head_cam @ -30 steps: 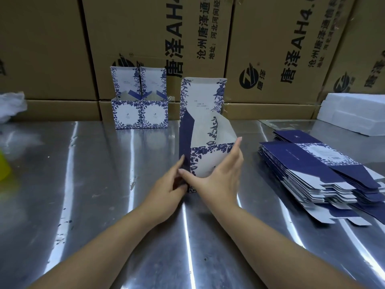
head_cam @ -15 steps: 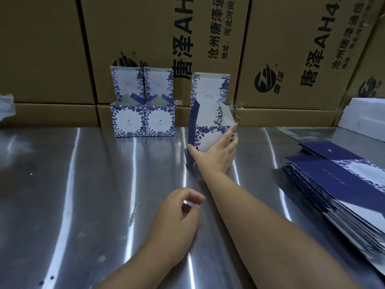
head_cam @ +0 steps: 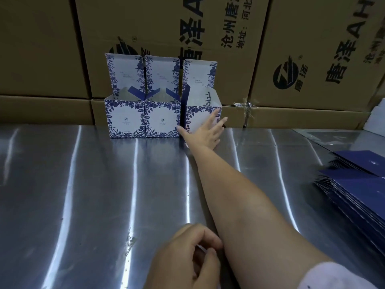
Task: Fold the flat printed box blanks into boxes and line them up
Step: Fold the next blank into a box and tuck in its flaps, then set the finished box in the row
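Head view, largest first: a wall of brown corrugated cartons (head_cam: pixel 187 38) fills the back, their tops cut off by the frame. Each carries a round black logo and heavy black print reading 唐泽, then A or AH before the edge cuts it. Smaller lines begin 沧州唐 and 地址:河北, and the rest is lost.

Below them the brushed steel table (head_cam: pixel 83 184) runs back to the cartons, streaked with glare. At the right edge the stack of flat navy box blanks (head_cam: pixel 354 195) is only partly in frame. Behind it a white block (head_cam: pixel 378 113) shows as a sliver I cannot identify.

Three blue-and-white floral folded boxes stand in a row at the foot of the cartons with their lids up. The left box (head_cam: pixel 125 119) and the middle box (head_cam: pixel 162 119) touch. The third box (head_cam: pixel 200 97) stands just beside the middle one, side against side as far as I can tell. Each front and lid bears a small emblem and lines of print too small to read.

My right hand (head_cam: pixel 205 134) hides the third box's lower front. It lies flat against it, fingers straight and spread, thumb at the lower left corner. My left hand (head_cam: pixel 187 251) hovers over the table close to me, fingers loosely curled and holding nothing I can see, its wrist cut off at the bottom. A white sleeve (head_cam: pixel 333 276) shows in the bottom right corner.
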